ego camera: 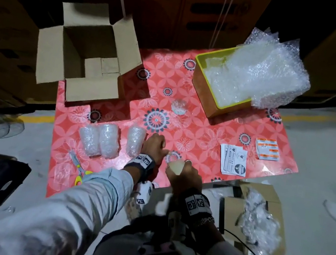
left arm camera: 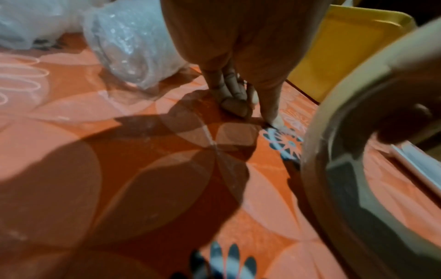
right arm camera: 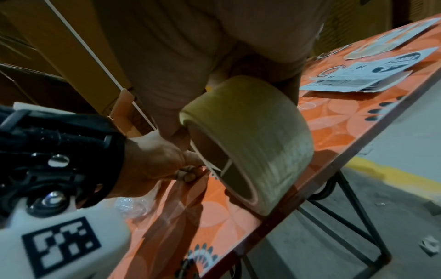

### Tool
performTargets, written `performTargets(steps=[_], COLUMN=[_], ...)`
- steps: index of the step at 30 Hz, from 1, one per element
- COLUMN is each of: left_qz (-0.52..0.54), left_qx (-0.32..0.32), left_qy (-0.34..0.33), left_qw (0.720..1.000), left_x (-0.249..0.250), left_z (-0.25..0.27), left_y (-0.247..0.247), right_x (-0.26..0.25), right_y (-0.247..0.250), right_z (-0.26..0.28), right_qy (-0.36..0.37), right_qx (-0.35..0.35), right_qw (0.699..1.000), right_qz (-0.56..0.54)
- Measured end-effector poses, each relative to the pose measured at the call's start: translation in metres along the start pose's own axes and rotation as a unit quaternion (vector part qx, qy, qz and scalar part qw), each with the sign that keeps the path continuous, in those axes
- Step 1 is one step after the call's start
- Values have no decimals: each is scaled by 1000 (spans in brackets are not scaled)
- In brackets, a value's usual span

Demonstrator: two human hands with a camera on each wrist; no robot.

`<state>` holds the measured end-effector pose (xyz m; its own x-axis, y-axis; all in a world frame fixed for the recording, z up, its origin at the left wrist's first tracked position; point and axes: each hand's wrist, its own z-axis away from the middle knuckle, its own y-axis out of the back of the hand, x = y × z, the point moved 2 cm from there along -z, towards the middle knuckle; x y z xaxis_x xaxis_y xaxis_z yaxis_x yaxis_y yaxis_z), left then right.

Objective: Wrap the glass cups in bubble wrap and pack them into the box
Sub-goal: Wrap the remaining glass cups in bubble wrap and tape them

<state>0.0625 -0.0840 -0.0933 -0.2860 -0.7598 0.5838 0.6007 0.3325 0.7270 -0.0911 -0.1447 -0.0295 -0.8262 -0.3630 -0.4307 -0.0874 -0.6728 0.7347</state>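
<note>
Three bubble-wrapped cups [ego camera: 89, 140] [ego camera: 108, 139] [ego camera: 135, 141] stand in a row on the red flowered table [ego camera: 205, 116]. One bare glass cup [ego camera: 179, 106] sits mid-table. The open cardboard box [ego camera: 86, 52] stands at the far left. My right hand [ego camera: 183, 175] grips a roll of clear packing tape [ego camera: 174, 166] [right arm camera: 250, 141] near the front edge, fingers through its core. My left hand [ego camera: 155, 145] [left arm camera: 253, 111] is beside the roll with curled fingers, pinching the tape's loose end [right arm camera: 210, 168] down at the table. The nearest wrapped cup [left arm camera: 128, 49] lies just left of that hand.
A yellow tray [ego camera: 201, 84] heaped with bubble wrap sheets [ego camera: 267, 70] stands at the far right. Label sheets [ego camera: 233, 160] [ego camera: 267, 149] lie at the right. Scissors [ego camera: 79, 168] lie at the front left. A carton with wrap scraps [ego camera: 258, 222] sits on the floor.
</note>
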Motion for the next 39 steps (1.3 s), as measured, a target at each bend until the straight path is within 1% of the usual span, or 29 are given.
performTargets(steps=[6, 9, 11, 13, 14, 16, 19, 23, 25, 27, 29, 32, 36, 39], left_qz=[28, -7, -19, -34, -47, -69, -85, -70, -41, -29, -42, -39, -37, -41], left_qx=[-7, -40, -48, -56, -63, -79, -93, -79, -74, -87, -105, -116, -79, -67], left_qy=[-2, -7, -11, -9, -9, -20, -39, -18, 8, 29, 27, 5, -59, -82], left_qw=[1000, 999, 999, 998, 997, 994, 991, 994, 996, 995, 993, 992, 994, 994], left_x=[-1, 0, -1, -1, -1, -2, -6, -13, -9, 0, 6, 16, 30, 30], left_z=[1, 3, 0, -6, -7, -8, -6, -5, -6, -5, -3, 4, 12, 19], left_y=[-3, -11, -10, -8, -7, -3, 1, 2, 7, 14, 18, 31, 69, 98], right_x=[1, 7, 15, 24, 32, 45, 42, 48, 47, 45, 44, 42, 38, 31], right_y=[-3, -5, -8, -13, -19, -30, -24, -21, -21, -18, -17, -11, -1, 13], right_z=[-3, -1, 3, 6, 5, 2, 8, 7, 6, 5, 2, 4, 8, 10], right_qy=[-26, 9, 36, 78, 88, 90, 91, 92, 95, 87, 70, 68, 84, 112], right_qx=[-8, 4, -6, 17, 31, 28, 10, -1, -6, -14, -33, -38, -10, 3], right_qw=[998, 997, 995, 992, 991, 989, 991, 992, 991, 991, 993, 994, 990, 988], right_qz=[-64, -71, -90, -97, -100, -110, -96, -88, -90, -97, -94, -78, -109, -110])
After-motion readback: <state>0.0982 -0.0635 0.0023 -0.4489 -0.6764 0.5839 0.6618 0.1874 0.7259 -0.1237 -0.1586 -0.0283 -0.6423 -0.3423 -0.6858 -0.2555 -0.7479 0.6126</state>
